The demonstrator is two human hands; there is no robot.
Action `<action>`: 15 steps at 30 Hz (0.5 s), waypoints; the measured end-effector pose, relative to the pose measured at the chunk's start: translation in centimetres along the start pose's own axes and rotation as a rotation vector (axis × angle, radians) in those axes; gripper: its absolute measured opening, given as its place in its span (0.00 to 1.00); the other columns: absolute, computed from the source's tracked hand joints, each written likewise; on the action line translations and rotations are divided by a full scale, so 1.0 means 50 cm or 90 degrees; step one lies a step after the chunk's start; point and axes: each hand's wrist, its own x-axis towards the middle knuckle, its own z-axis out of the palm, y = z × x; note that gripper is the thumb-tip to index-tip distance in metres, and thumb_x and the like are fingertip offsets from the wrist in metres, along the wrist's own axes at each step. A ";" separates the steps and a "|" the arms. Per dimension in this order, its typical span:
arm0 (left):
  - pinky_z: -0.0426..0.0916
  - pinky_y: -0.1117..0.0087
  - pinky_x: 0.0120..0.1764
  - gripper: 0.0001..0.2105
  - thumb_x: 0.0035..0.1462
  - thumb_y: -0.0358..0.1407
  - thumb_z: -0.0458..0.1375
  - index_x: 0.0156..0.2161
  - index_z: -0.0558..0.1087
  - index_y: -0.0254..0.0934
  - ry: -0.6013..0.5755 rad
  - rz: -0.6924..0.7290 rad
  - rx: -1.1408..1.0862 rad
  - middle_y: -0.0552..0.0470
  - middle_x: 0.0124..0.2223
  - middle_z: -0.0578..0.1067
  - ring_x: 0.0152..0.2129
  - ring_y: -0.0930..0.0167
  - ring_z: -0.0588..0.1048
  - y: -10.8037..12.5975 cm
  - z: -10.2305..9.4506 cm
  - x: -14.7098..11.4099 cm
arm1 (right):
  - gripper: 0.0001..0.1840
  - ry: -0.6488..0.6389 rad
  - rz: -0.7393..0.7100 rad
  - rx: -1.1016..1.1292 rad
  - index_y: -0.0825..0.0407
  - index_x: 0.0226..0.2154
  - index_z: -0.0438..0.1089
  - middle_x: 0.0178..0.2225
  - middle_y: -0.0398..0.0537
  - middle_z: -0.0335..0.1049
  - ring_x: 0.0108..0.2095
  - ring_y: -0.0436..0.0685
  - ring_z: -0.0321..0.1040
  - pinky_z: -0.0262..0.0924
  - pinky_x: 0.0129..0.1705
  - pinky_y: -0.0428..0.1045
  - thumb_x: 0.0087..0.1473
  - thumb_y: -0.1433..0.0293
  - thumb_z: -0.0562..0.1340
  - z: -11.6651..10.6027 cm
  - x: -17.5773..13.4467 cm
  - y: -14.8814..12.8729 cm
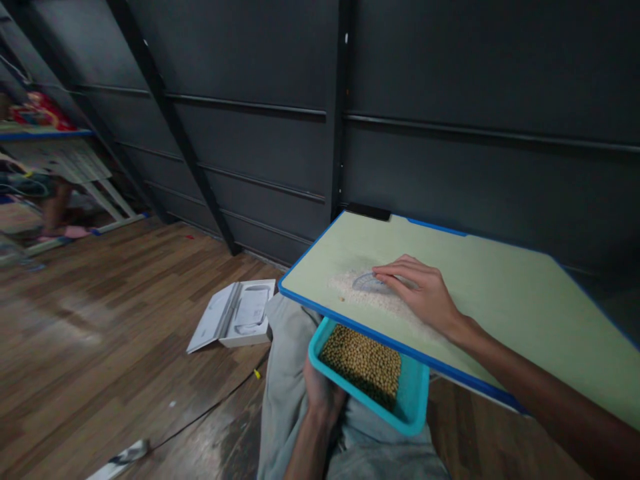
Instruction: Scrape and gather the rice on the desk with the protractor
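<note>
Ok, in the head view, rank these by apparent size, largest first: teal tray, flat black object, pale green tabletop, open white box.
1. Pale green tabletop
2. Teal tray, though the tabletop hides part of it
3. Open white box, counting its spread lid
4. Flat black object

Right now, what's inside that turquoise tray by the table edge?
The turquoise tray holds many small tan beans, with its right end bare. The blue table edge hides its far part, and whatever lies beneath the beans cannot be seen.
</note>
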 end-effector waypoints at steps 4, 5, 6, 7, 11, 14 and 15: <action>0.67 0.54 0.57 0.14 0.56 0.37 0.57 0.40 0.81 0.31 -0.014 0.005 0.002 0.41 0.42 0.83 0.49 0.56 0.78 -0.001 0.003 0.001 | 0.13 -0.017 -0.037 -0.012 0.45 0.47 0.78 0.42 0.46 0.81 0.41 0.57 0.75 0.69 0.44 0.57 0.62 0.74 0.64 0.007 -0.006 -0.018; 0.67 0.54 0.57 0.14 0.57 0.37 0.57 0.40 0.81 0.31 -0.015 0.007 0.003 0.41 0.42 0.83 0.49 0.56 0.78 -0.001 0.003 0.001 | 0.13 -0.022 -0.040 -0.014 0.46 0.47 0.78 0.42 0.46 0.81 0.41 0.57 0.75 0.69 0.45 0.57 0.62 0.74 0.64 0.009 -0.006 -0.023; 0.67 0.54 0.57 0.14 0.57 0.38 0.56 0.41 0.81 0.31 -0.015 0.011 0.002 0.41 0.43 0.83 0.49 0.56 0.77 -0.001 0.004 0.001 | 0.13 -0.028 -0.041 -0.015 0.46 0.47 0.78 0.42 0.46 0.81 0.41 0.57 0.75 0.70 0.46 0.57 0.62 0.73 0.64 0.012 -0.005 -0.027; 0.67 0.54 0.57 0.15 0.57 0.38 0.56 0.41 0.81 0.31 -0.012 0.019 0.001 0.41 0.43 0.83 0.49 0.56 0.78 0.000 0.003 0.001 | 0.12 -0.036 -0.042 -0.017 0.46 0.47 0.78 0.42 0.46 0.81 0.41 0.57 0.76 0.70 0.46 0.56 0.62 0.73 0.64 0.015 -0.004 -0.031; 0.67 0.55 0.58 0.16 0.58 0.39 0.57 0.44 0.81 0.32 -0.005 0.064 -0.003 0.43 0.44 0.83 0.48 0.58 0.78 -0.001 0.000 0.004 | 0.11 -0.069 -0.051 -0.031 0.48 0.47 0.78 0.43 0.46 0.81 0.42 0.56 0.76 0.71 0.46 0.55 0.62 0.73 0.64 0.027 0.002 -0.040; 0.67 0.56 0.57 0.17 0.57 0.39 0.57 0.47 0.80 0.33 -0.014 0.082 -0.008 0.44 0.47 0.82 0.48 0.59 0.78 -0.002 -0.002 0.006 | 0.11 -0.087 -0.059 -0.050 0.49 0.47 0.78 0.44 0.47 0.80 0.43 0.56 0.77 0.71 0.47 0.55 0.62 0.74 0.64 0.036 0.003 -0.042; 0.67 0.56 0.57 0.17 0.57 0.39 0.57 0.48 0.79 0.33 -0.018 0.081 -0.010 0.44 0.48 0.82 0.48 0.59 0.78 -0.002 -0.002 0.005 | 0.11 -0.092 -0.061 -0.055 0.49 0.47 0.78 0.44 0.47 0.80 0.43 0.56 0.77 0.71 0.47 0.55 0.62 0.74 0.63 0.039 0.003 -0.043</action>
